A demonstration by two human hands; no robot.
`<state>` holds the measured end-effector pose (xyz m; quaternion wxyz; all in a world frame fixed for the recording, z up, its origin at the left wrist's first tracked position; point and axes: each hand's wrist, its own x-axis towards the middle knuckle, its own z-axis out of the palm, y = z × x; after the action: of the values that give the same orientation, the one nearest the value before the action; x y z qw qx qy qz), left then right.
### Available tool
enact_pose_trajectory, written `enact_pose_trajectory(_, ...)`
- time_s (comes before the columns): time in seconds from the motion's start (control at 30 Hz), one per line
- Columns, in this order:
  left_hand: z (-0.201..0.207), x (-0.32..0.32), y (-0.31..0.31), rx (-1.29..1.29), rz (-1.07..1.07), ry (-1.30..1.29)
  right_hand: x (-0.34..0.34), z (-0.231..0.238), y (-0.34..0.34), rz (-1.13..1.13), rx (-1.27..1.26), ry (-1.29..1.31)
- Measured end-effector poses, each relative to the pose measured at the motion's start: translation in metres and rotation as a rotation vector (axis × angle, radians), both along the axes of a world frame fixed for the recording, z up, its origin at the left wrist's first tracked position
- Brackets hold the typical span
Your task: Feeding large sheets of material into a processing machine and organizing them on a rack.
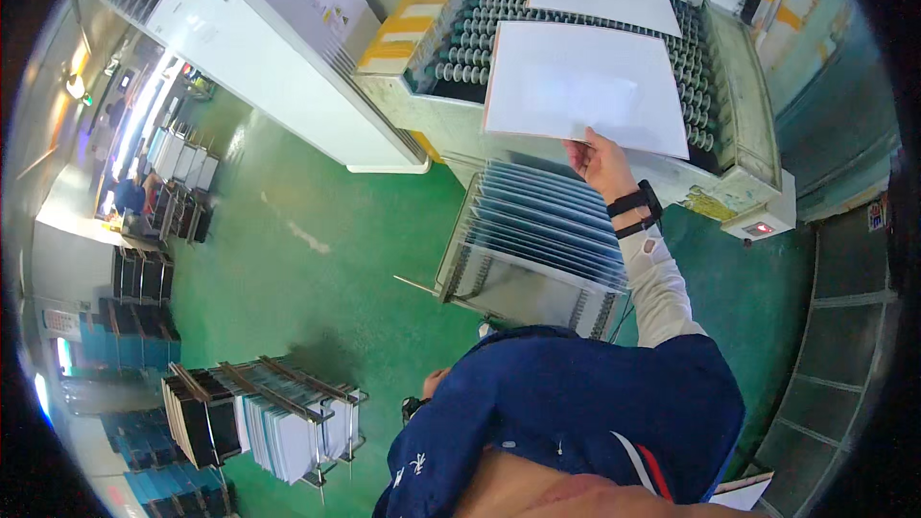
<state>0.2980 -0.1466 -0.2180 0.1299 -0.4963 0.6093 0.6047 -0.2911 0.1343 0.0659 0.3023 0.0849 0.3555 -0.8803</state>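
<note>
My right hand [602, 163] grips the near edge of a white rectangular panel [587, 77] with a thin brown border, thumb on top and fingers beneath. The panel lies over the rollers [463, 53] of a conveyor machine, tilted slightly to the right. Behind it, a second white panel [604, 0] rests on the same rollers. Below my right hand stands a metal rack [499, 288] holding several thin sheets on edge in slots. My left hand [436, 383] hangs low beside my body, mostly hidden by my blue top; its fingers do not show clearly.
A tall white cabinet-like unit [278, 67] stands left of the conveyor. On the green floor [297, 249], a rack of upright panels [288, 422] stands at the lower left. More loaded racks [125, 336] line the left side. A grey metal frame [844, 345] rises at the right.
</note>
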Motion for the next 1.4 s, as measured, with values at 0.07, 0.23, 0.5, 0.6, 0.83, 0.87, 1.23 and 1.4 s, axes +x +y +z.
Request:
enact_pose_trajectory(0.07, -0.004, 0.001, 0.001, 0.114, 0.078, 0.019, 0.002, 0.001, -0.002, -0.001, 0.009, -0.007)
enact_pose_trajectory(0.23, -0.004, 0.006, 0.004, -0.014, -0.104, 0.022, 0.003, -0.006, -0.004, -0.02, 0.002, -0.005)
enact_pose_trajectory(0.5, 0.025, -0.015, 0.005, -0.575, -0.673, 0.073, -0.011, -0.027, 0.004, 0.041, 0.042, -0.005)
enact_pose_trajectory(0.6, -0.001, -0.002, -0.011, -0.653, -0.783, 0.148, 0.013, -0.002, -0.011, 0.125, 0.175, 0.047)
enact_pose_trajectory(0.83, 0.037, -0.031, 0.001, -0.025, 0.026, -0.037, 0.118, -0.044, -0.044, 0.587, 0.752, 0.414)
enact_pose_trajectory(0.87, 0.031, -0.025, 0.0, -0.023, 0.046, -0.04, 0.134, -0.059, -0.048, 0.607, 0.749, 0.42)
enact_pose_trajectory(1.23, 0.052, -0.019, 0.003, 0.011, 0.042, -0.064, 0.213, -0.072, -0.053, 0.43, 1.217, 1.389)
enact_pose_trajectory(1.4, 0.048, -0.009, 0.0, 0.033, 0.096, -0.021, 0.221, -0.076, -0.063, 0.409, 1.212, 1.379)
